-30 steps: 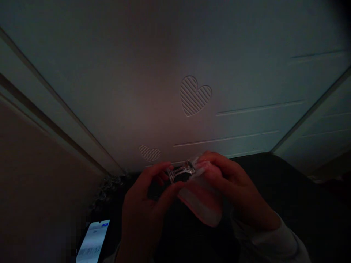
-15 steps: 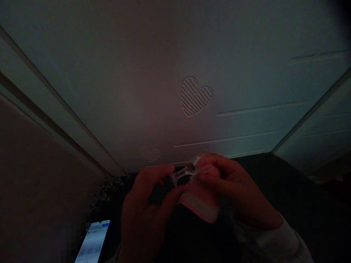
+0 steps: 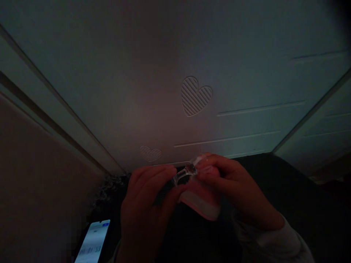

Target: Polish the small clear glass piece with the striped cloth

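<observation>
1. The left hand (image 3: 145,208) is partly closed, its index finger and thumb parted by about the width of what they pinch: the flared outer end of a small, clear, glossy plastic piece (image 3: 181,176) with a narrow middle.
2. The right hand (image 3: 236,182) is closed more tightly, thumb against fingers, gripping thin, crinkled, see-through film (image 3: 199,160) and the upper part of a soft-looking pink-and-white object (image 3: 204,201) — the rest hangs below the fingers, tilted, its pale band near the lower edge.
3. The clear piece lies between the two hands, its rounder end beside the right fingertips. A small dark reddish patch shows in or behind that end; which of the two, I cannot tell. Whether the film is a bag around the pink-and-white object is also unclear in the dim light.
4. Both hands are raised in front of a pale panel (image 3: 137,80) grooved with lines and two striped hearts, above a dark surface (image 3: 285,193). The left wrist points down; the right forearm, in a light-coloured sleeve (image 3: 274,241), comes in from the lower right.
5. A phone with a lit screen (image 3: 94,239) lies at lower left, well apart from the clear piece — near it, a translucent, crinkled clump (image 3: 106,188) sits along the panel's corner.
</observation>
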`<control>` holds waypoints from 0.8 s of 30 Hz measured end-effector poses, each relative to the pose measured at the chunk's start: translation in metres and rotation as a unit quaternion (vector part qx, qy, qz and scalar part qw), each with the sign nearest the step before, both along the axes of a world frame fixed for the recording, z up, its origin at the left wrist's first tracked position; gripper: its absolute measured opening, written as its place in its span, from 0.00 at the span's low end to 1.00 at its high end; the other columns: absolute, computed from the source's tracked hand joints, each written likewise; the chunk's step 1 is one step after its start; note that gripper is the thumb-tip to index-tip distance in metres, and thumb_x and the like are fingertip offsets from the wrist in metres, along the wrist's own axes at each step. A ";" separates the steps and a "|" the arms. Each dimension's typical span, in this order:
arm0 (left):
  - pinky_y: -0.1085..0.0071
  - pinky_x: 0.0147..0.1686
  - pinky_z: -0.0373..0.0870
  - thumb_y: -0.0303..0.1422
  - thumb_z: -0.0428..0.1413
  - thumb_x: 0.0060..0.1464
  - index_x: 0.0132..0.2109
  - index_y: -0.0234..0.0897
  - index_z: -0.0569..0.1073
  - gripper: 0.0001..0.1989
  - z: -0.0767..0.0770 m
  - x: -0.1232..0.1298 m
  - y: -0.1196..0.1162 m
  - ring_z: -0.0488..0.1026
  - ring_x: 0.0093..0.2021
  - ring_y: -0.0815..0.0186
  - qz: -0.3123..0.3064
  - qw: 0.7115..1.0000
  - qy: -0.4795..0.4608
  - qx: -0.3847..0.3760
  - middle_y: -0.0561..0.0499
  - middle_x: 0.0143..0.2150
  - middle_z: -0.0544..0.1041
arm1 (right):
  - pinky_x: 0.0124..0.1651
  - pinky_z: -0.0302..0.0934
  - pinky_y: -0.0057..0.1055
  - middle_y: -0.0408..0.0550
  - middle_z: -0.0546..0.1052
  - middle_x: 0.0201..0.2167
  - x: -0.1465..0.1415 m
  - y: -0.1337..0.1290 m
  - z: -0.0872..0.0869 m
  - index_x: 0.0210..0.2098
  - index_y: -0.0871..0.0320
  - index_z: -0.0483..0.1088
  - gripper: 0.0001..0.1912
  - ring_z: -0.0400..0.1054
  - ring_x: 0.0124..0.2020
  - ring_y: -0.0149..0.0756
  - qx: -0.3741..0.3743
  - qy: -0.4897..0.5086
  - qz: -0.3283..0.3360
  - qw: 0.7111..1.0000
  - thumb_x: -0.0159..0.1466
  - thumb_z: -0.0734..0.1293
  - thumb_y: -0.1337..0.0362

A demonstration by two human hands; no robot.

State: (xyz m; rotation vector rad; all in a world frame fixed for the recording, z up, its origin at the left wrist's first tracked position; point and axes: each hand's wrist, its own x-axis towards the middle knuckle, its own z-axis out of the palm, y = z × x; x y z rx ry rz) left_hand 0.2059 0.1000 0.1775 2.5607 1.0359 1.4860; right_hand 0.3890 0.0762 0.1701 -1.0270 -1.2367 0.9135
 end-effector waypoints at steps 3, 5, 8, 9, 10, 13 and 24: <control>0.67 0.44 0.72 0.29 0.60 0.56 0.45 0.43 0.71 0.10 0.000 -0.003 0.003 0.73 0.42 0.63 -0.005 1.000 0.005 0.009 0.53 0.40 0.79 | 0.42 0.68 0.33 0.44 0.82 0.33 0.000 0.000 0.002 0.32 0.53 0.78 0.05 0.75 0.36 0.37 -0.044 -0.001 0.022 0.999 0.55 0.72 0.65; 0.68 0.44 0.72 0.29 0.60 0.55 0.45 0.44 0.71 0.10 0.001 -0.005 0.005 0.73 0.42 0.64 -0.005 1.000 0.005 -0.003 0.54 0.39 0.78 | 0.41 0.69 0.33 0.45 0.82 0.35 0.002 -0.001 0.001 0.35 0.54 0.79 0.07 0.75 0.36 0.38 -0.062 0.005 0.048 0.997 0.56 0.71 0.62; 0.70 0.43 0.72 0.30 0.60 0.55 0.45 0.44 0.72 0.10 0.001 -0.009 0.006 0.73 0.41 0.64 0.004 0.999 -0.009 -0.040 0.55 0.39 0.78 | 0.44 0.69 0.34 0.47 0.82 0.41 0.006 -0.005 -0.002 0.41 0.52 0.79 0.12 0.75 0.41 0.40 -0.066 0.011 0.072 0.995 0.59 0.70 0.58; 0.70 0.43 0.72 0.31 0.61 0.55 0.45 0.44 0.72 0.10 0.001 -0.010 0.006 0.73 0.41 0.65 0.007 0.999 -0.015 -0.051 0.55 0.39 0.77 | 0.46 0.68 0.36 0.47 0.81 0.43 0.008 -0.007 -0.003 0.43 0.51 0.78 0.13 0.74 0.43 0.41 -0.067 0.011 0.073 0.995 0.59 0.70 0.57; 0.70 0.42 0.72 0.31 0.61 0.54 0.44 0.44 0.72 0.10 0.001 -0.011 0.006 0.73 0.41 0.65 0.009 0.998 -0.018 -0.059 0.55 0.39 0.77 | 0.48 0.67 0.37 0.47 0.81 0.45 0.009 -0.008 -0.003 0.45 0.51 0.78 0.15 0.74 0.45 0.41 -0.067 0.009 0.071 0.995 0.59 0.71 0.56; 0.71 0.42 0.72 0.31 0.61 0.54 0.44 0.44 0.72 0.10 0.001 -0.012 0.004 0.74 0.40 0.66 0.004 0.998 -0.018 -0.064 0.56 0.38 0.77 | 0.52 0.65 0.38 0.46 0.80 0.45 0.011 -0.008 -0.003 0.45 0.50 0.77 0.13 0.73 0.46 0.40 -0.056 -0.013 0.075 0.996 0.61 0.70 0.57; 0.68 0.42 0.75 0.32 0.62 0.52 0.43 0.44 0.73 0.10 0.002 -0.012 0.005 0.77 0.41 0.63 0.029 0.996 -0.030 -0.080 0.55 0.38 0.79 | 0.61 0.54 0.37 0.48 0.68 0.52 0.009 0.001 -0.007 0.47 0.46 0.77 0.13 0.58 0.59 0.41 0.071 -0.140 -0.041 0.987 0.66 0.64 0.56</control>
